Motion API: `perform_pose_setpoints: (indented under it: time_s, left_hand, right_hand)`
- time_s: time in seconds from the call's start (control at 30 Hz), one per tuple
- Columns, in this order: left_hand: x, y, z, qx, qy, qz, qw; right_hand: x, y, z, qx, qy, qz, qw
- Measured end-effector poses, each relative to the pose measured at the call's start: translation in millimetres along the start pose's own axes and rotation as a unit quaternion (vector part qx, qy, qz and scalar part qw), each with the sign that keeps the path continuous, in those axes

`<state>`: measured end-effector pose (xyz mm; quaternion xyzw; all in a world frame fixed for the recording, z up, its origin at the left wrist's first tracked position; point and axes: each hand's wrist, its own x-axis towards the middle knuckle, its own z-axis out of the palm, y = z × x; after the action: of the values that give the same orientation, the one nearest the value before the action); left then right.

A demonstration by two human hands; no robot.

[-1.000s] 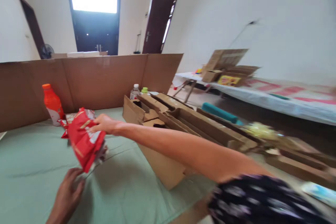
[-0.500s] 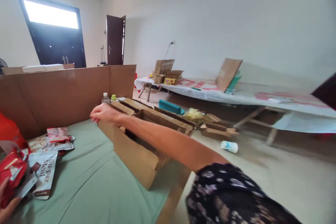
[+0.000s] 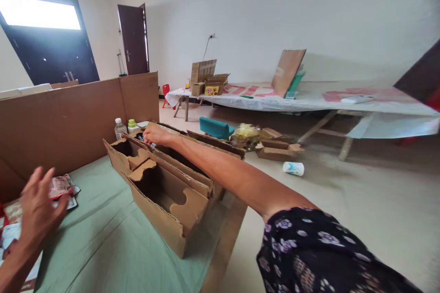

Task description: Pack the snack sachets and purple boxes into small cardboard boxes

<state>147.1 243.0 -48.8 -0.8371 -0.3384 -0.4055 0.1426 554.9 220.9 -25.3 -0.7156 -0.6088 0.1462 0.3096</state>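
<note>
My right hand reaches over the far end of the rear cardboard box, its fingers bent down and together. Small dark and bluish items show around the fingertips; what they grip, if anything, is too small to make out. Nearer to me stands an open cardboard box with a divider and notched cut-outs. On the left, my left hand is raised with its fingers spread and nothing in them. Close behind it lie a pink-and-red packet and other food pouches, partly hidden by the hand and forearm.
A tall cardboard panel borders the far side of the green-covered table. By its right end stand a clear bottle and a green-capped bottle. On the floor are a teal seat, an open carton and a white-and-blue roll.
My right hand has moved from above the near box to the rear box, and its fingers now point down. My left hand has come off the pouches and opened. The view has swung slightly right.
</note>
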Motion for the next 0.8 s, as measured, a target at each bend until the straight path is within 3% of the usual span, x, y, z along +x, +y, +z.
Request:
perform_pose_setpoints:
  time_s: [0.2, 0.33, 0.47, 0.63, 0.8]
  left_hand:
    - [104.5, 90.9, 117.8, -0.068, -0.191, 0.157, 0.967]
    - [128.5, 116.8, 166.1, -0.094, -0.288, 0.207, 0.93]
    - [121.7, 117.6, 184.3, -0.09, -0.31, 0.197, 0.926]
    - [109.5, 116.0, 191.8, -0.089, -0.29, 0.174, 0.937]
    - [104.5, 117.1, 193.6, -0.101, -0.279, 0.162, 0.941]
  right_hand:
    - [-11.1, -7.5, 8.7, 0.025, -0.086, -0.017, 0.996]
    - [0.0, -2.3, 4.5, -0.043, -0.107, 0.003, 0.993]
    - [26.2, 10.6, 4.0, -0.147, -0.11, 0.048, 0.982]
    - [49.1, 20.8, 24.9, -0.211, -0.149, 0.091, 0.962]
    - [55.3, 18.6, 29.0, -0.229, -0.106, 0.091, 0.963]
